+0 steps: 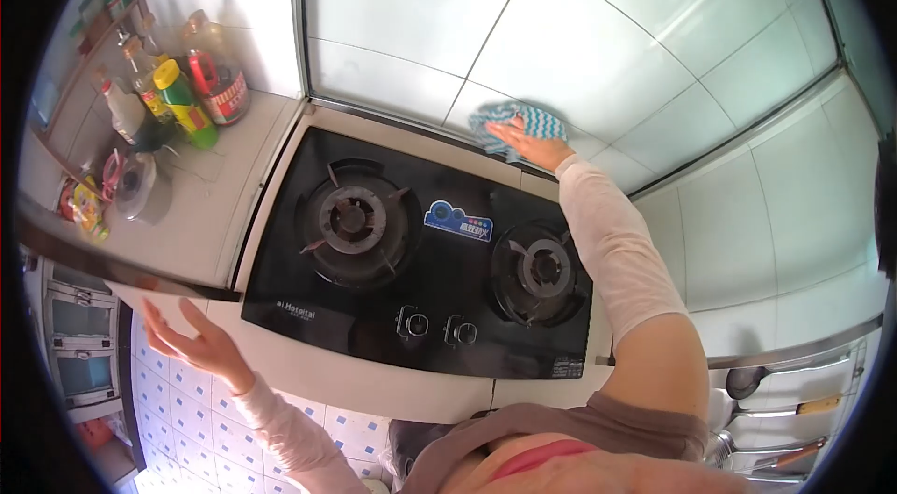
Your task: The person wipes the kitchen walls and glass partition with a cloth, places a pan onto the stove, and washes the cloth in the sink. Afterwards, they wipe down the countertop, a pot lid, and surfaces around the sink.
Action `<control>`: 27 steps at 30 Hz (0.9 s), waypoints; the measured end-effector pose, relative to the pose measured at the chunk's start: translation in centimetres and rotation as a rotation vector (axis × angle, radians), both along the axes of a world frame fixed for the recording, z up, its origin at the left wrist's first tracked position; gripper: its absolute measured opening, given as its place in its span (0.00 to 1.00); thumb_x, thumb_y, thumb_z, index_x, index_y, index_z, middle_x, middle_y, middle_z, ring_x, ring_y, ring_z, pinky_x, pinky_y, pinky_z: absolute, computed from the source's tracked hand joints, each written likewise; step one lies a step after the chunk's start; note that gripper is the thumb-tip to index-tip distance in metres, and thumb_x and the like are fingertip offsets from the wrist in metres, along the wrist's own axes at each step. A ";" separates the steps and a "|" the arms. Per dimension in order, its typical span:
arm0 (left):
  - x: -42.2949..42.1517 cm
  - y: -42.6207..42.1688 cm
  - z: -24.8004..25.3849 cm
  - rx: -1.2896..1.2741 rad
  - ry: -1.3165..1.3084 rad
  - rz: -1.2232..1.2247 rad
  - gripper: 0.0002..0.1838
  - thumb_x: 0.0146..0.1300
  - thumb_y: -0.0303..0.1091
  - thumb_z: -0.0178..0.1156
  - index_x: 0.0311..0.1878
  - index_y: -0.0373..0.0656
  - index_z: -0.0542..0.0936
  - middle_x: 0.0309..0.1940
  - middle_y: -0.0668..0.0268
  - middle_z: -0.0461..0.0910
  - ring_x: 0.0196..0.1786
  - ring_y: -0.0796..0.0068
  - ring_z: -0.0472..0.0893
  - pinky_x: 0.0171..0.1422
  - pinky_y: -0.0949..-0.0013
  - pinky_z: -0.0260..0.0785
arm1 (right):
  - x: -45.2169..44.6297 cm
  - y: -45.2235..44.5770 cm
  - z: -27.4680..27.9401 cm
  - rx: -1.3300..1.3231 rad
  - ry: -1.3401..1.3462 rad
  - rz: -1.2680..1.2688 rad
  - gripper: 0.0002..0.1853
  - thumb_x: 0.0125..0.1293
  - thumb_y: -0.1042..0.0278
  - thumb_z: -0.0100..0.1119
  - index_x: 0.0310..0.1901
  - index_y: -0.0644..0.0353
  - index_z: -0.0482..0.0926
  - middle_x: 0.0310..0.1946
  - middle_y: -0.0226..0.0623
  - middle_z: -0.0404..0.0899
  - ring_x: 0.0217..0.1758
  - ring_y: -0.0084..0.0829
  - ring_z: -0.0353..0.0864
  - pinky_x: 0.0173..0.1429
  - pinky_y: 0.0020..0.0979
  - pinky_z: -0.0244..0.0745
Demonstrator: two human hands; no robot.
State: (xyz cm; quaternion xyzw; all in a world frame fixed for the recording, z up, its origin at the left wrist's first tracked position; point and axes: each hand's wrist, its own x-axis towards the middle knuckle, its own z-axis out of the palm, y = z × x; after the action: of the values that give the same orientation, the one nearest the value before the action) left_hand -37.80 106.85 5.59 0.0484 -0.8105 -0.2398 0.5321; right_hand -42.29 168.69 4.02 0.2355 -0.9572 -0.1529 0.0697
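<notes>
My right hand (pixel 531 144) presses a blue-and-white zigzag cloth (pixel 547 124) against the glass-covered tiled wall (pixel 579 45) behind the stove, close to its bottom edge. The cloth is bunched around the fingers, partly covering them. Below stretches a black two-burner gas stove (pixel 420 281), with a left burner (pixel 351 215), a right burner (pixel 542 272) and two knobs at the front. Off the counter's front left side, my left hand (pixel 198 344) hangs in the air with its fingers spread, holding nothing.
On the left counter stand a large oil bottle (pixel 217 73), a green bottle with a yellow cap (pixel 185 103), a spray bottle (pixel 126 111) and a clear container (pixel 142 187). A dark-edged panel (pixel 131 272) juts out near my left hand. Ladles and other utensils (pixel 785 408) hang at right.
</notes>
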 end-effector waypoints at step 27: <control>-16.3 25.8 -8.1 1.711 -0.685 -1.361 0.12 0.70 0.40 0.47 0.42 0.47 0.78 0.39 0.64 0.80 0.40 0.61 0.79 0.45 0.59 0.76 | 22.5 -25.2 6.3 -1.385 0.170 -0.285 0.20 0.64 0.75 0.59 0.58 0.62 0.75 0.61 0.47 0.74 0.63 0.42 0.75 0.63 0.37 0.71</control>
State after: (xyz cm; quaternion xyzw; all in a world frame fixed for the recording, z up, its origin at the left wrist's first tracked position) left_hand -54.15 132.67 -2.49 0.0086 -0.3426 -0.9250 -0.1639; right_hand -19.78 143.44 10.29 -0.0032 -0.8472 0.4651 0.2569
